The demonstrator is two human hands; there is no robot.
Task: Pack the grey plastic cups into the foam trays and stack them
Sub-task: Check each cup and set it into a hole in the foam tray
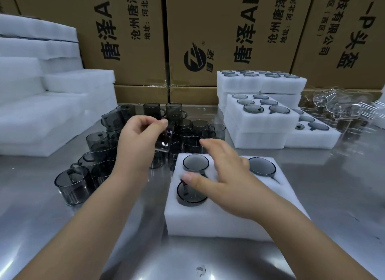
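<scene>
Near: my right hand (225,181), fingers spread, lies over the near foam tray (208,221), where three seated cups (195,163) show; the pockets under the hand are hidden. Just beyond, my left hand (139,138) pinches one grey cup (164,140) above the loose cups (98,154), many not yet packed. Far right: filled trays (260,121), stacked. Far left: empty foam trays (41,104). Behind: cartons (208,29) printed "唐泽AH", "沧州唐泽" and "地址:河北河", the rest cut off.

Light: bright, even, from overhead.
Glare: pale streaks across the steel worktop (52,227), strongest at its near edge.
Blur: cup (164,139) in the left hand (137,138) smears.
Edges: cartons (208,29) bow outward.
</scene>
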